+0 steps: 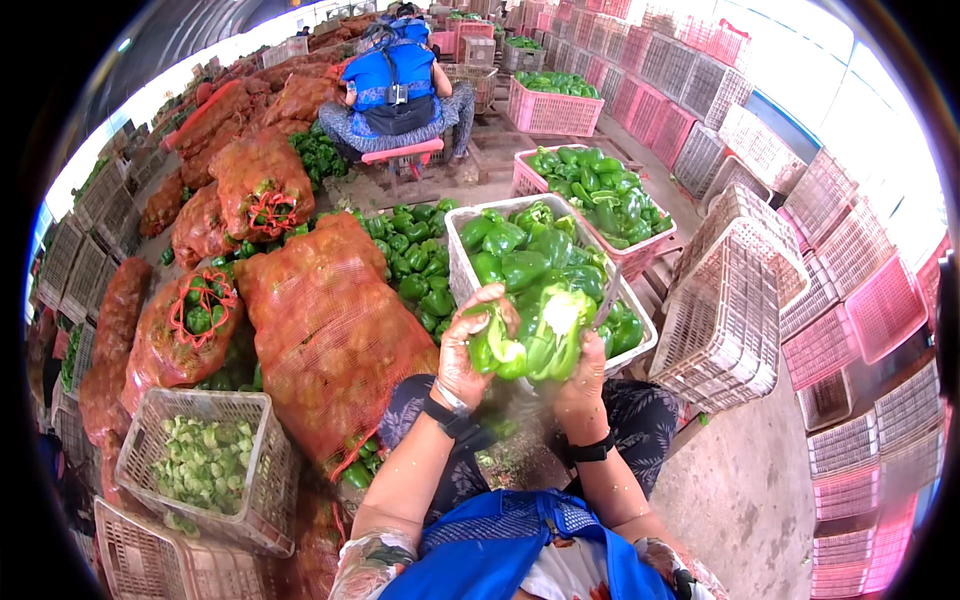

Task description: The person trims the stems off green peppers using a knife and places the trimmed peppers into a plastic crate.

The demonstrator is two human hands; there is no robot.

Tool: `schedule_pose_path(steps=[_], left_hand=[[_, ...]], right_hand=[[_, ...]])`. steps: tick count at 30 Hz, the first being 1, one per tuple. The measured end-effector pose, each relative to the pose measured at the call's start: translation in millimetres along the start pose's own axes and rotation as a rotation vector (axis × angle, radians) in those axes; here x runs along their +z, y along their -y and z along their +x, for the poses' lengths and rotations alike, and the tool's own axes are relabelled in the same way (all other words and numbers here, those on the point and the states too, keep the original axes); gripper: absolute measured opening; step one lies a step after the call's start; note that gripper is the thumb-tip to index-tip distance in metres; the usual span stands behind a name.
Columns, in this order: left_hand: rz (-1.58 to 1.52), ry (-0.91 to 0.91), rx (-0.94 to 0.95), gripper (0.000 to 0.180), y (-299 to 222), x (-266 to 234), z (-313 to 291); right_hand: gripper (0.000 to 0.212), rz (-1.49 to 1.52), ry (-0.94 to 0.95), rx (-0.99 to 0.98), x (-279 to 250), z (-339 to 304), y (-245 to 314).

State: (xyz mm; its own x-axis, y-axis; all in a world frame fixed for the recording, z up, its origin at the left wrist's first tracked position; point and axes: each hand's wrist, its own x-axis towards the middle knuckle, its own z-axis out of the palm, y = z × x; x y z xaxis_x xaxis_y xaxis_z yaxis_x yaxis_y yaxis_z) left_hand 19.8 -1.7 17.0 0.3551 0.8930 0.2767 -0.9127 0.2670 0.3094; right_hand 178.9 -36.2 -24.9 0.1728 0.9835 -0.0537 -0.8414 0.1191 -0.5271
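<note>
In front of my lap, my left hand (462, 350) is closed round a piece of green bell pepper (498, 352) with its pale inside showing. My right hand (582, 378) grips a bell pepper (556, 330) that is opened up, the whitish core facing up. A thin grey strip like a knife blade (609, 298) rises beside the right thumb; its handle is hidden. Just beyond both hands stands a white crate (640, 350) heaped with whole green bell peppers (523, 268).
Red mesh sacks (325, 330) of peppers lie to the left, with loose peppers (425, 285) beside them. A crate (205, 510) at lower left holds pale green pepper cores (200, 462). Stacked crates (725, 320) line the right. A person in blue (392, 90) sits ahead.
</note>
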Motion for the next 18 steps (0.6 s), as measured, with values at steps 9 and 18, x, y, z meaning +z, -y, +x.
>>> schedule_pose_path(steps=[9,18], left_hand=[[0.581,-0.321,0.189,0.028,-52,6,61],[2.291,0.096,0.079,0.043,79,-95,123]], right_hand=[[0.035,-0.474,-0.097,-0.687,-12,9,122],[0.030,-0.421,-0.076,-0.596,-62,32,110]])
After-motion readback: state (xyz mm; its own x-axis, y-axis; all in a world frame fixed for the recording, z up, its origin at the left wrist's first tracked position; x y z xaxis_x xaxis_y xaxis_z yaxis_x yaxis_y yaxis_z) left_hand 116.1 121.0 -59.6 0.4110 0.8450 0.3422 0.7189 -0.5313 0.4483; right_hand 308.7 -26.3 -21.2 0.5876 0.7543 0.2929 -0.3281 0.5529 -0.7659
